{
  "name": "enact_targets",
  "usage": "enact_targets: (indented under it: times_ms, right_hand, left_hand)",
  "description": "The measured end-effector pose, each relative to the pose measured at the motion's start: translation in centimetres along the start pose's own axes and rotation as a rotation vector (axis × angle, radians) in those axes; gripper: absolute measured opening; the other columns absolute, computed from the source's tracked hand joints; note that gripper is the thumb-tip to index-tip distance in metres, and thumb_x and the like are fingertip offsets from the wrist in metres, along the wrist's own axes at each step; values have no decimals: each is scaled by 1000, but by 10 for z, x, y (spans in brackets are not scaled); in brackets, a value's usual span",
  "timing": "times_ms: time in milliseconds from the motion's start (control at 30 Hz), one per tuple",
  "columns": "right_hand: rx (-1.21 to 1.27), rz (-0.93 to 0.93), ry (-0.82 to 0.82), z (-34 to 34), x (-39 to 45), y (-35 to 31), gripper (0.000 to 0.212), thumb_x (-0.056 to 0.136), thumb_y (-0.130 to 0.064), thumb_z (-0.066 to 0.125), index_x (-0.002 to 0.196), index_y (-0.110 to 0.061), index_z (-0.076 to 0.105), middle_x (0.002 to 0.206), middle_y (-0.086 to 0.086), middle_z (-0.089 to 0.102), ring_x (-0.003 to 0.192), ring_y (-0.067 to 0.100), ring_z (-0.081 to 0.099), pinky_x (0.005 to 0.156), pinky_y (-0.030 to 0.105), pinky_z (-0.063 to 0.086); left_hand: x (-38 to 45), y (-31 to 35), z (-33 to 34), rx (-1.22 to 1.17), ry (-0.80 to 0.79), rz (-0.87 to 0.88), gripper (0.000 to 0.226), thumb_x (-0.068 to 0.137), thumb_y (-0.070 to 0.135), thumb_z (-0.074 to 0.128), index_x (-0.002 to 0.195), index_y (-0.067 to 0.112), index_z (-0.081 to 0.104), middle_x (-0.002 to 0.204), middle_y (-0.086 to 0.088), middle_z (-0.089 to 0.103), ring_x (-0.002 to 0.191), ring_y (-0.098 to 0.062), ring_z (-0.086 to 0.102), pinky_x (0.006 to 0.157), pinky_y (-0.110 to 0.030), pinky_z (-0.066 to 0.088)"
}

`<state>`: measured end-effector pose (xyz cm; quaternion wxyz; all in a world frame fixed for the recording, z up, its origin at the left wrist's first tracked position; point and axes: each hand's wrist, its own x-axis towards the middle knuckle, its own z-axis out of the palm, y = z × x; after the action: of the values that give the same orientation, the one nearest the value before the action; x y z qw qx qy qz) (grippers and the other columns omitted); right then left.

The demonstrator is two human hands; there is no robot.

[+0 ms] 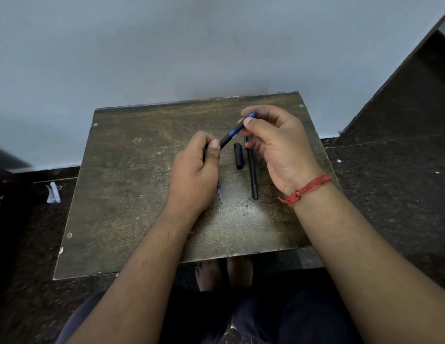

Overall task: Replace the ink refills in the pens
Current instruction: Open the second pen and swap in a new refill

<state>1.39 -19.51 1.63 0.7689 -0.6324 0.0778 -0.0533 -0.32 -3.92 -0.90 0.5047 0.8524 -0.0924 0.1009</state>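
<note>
Nearest us, a thin clear ink refill (220,196) lies on the worn brown wooden board (132,194), partly under our left hand (195,175). Farther on, a slim dark blue pen (252,170) and a black plastic cap (239,155) lie side by side. Above them, our left hand and right hand (278,142) each pinch one end of a black and blue pen barrel (232,133), tilted.

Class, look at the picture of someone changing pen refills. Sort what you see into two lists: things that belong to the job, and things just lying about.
Part of the job:
- pen held by left hand and right hand
- loose pen cap on the table
- second pen lying flat
- thin refill beside the left wrist

Just lying about:
- crumpled paper on the floor
- red wrist thread
</note>
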Motion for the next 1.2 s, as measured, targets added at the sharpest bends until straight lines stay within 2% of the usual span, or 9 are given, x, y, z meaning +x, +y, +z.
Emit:
enact_targets:
  times_ms: [133, 367, 500, 600, 700, 800, 900, 1033, 1200]
  right_hand:
    - [123, 34, 20, -1, -1, -6, 19, 89, 5, 59, 96, -9, 70, 93, 10, 73, 81, 19, 65, 65, 28, 52]
    - [225, 30, 68, -7, 2, -10, 15, 91, 1, 62, 97, -11, 68, 95, 10, 71, 85, 21, 66, 68, 29, 52]
    - [301, -47, 195, -10, 6, -13, 14, 92, -1, 64, 104, -7, 64, 103, 16, 65, 81, 20, 66, 67, 29, 52]
    - [320, -162, 345, -18, 10, -17, 10, 92, -3, 63, 98, -11, 64, 88, 11, 67, 73, 16, 66, 65, 28, 50]
    - [-53, -241, 429, -28, 13, -17, 4, 92, -9, 63, 94, -12, 65, 76, 2, 68, 69, 14, 67, 62, 28, 49]
    - [-694, -207, 298, -31, 10, -9, 9, 90, -22, 62, 94, -19, 71, 85, -2, 70, 83, 15, 66, 76, 32, 54]
    - [-1078, -165, 150, -24, 5, -5, 13, 91, -29, 60, 96, -22, 70, 92, -3, 67, 97, 23, 61, 85, 37, 52]
    - [-1323, -148, 108, -17, 2, -4, 20, 93, -33, 56, 106, -23, 66, 101, -2, 68, 109, 27, 55, 91, 40, 46]
    - [-1373, -119, 66, -15, 2, -1, 21, 94, -32, 56, 108, -18, 63, 101, 1, 67, 111, 29, 52, 90, 43, 48]
  left_hand:
    - [0, -1, 0, 3, 2, 5, 21, 102, 28, 45, 84, 19, 52, 65, 8, 51, 58, -4, 44, 53, -29, 37]
    - [1, -1, 0, 6, 6, 12, 21, 102, 26, 45, 84, 18, 52, 66, 10, 50, 59, -3, 44, 55, -26, 36]
    - [0, -1, 0, 7, 5, 13, 21, 102, 28, 44, 83, 20, 51, 64, 9, 50, 59, -4, 44, 54, -26, 36]
    - [1, -1, 0, 4, 20, 17, 21, 102, 27, 45, 82, 21, 50, 64, 9, 48, 60, -4, 45, 55, -28, 37]
    - [1, -1, 0, 7, 35, 27, 21, 102, 27, 45, 82, 22, 50, 64, 10, 48, 59, -3, 44, 55, -25, 35]
    - [1, -2, 0, 4, 57, 20, 20, 102, 27, 45, 83, 25, 49, 63, 6, 51, 57, -4, 44, 53, -28, 36]
    - [2, -4, 0, -4, 94, -12, 20, 103, 27, 44, 84, 23, 51, 62, 2, 52, 55, -6, 42, 54, -34, 37]
    - [3, -6, -2, -27, 148, -26, 21, 103, 24, 45, 84, 19, 50, 61, 10, 46, 54, -4, 39, 50, -28, 33]
    - [3, -6, -1, -39, 149, -33, 21, 103, 24, 45, 84, 19, 51, 62, 8, 48, 55, -5, 40, 51, -31, 34]
